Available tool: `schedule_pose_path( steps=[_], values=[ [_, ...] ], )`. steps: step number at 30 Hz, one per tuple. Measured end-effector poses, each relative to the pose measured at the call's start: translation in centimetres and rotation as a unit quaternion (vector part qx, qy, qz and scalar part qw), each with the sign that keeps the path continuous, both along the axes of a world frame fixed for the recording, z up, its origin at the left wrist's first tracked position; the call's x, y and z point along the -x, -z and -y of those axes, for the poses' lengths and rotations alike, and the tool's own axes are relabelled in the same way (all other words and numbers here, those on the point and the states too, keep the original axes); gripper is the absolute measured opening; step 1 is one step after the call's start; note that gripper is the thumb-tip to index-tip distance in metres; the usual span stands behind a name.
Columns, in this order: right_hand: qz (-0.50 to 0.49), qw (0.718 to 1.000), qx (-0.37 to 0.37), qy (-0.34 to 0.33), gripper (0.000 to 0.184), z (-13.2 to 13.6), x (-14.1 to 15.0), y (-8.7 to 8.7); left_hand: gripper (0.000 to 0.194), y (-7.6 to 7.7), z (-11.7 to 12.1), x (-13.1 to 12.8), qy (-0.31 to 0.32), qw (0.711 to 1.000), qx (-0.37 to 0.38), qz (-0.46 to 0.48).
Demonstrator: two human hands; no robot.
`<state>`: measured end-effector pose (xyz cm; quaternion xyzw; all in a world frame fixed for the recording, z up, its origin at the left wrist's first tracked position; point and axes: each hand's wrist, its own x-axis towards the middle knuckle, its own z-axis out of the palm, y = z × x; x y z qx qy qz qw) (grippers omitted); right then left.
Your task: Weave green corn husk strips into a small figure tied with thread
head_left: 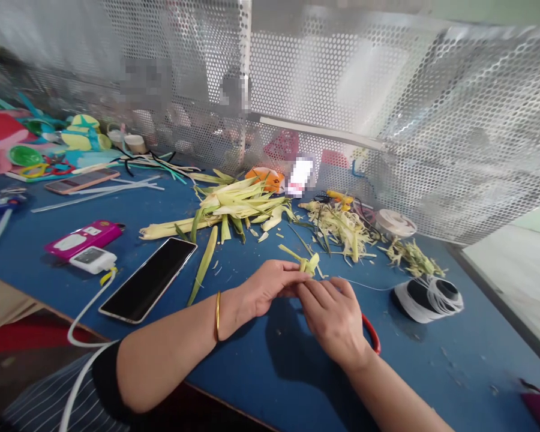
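Note:
A small folded piece of pale green corn husk (309, 265) sticks up between my fingertips over the blue table. My left hand (270, 285) pinches it from the left side. Curled in against its lower end, my right hand (330, 315) is closed, and its fingertips are partly hidden. White thread (364, 284) runs from a black-and-white thread spool (427, 299) on the right toward my right hand. Under that hand a red curved handle (372, 333) shows, the rest of it covered. Ahead of my hands lies a heap of corn husks (234, 201).
Shredded husk scraps (342, 231) and a white tape roll (395, 223) lie farther back. To the left are a black-screened phone (148, 281), a magenta device (84, 239) and a white cable (83, 318). A perforated metal panel (315, 78) edges the table's far side.

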<state>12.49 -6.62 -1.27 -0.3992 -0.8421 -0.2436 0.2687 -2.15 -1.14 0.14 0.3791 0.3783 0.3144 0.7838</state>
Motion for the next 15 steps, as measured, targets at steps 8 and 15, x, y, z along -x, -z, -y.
schedule_pose_path(
  steps=[8, 15],
  values=[
    [-0.015, 0.995, 0.002, -0.101, 0.022, 0.4, 0.4, -0.2, 0.022, 0.0, -0.3, 0.3, -0.021, 0.998, -0.047, -0.021],
    [-0.013, 0.988, 0.021, -0.155, 0.027, 0.9, 1.0, -0.3, 0.031, -0.2, -0.2, 0.1, -0.072, 0.997, -0.021, -0.024]
  ],
)
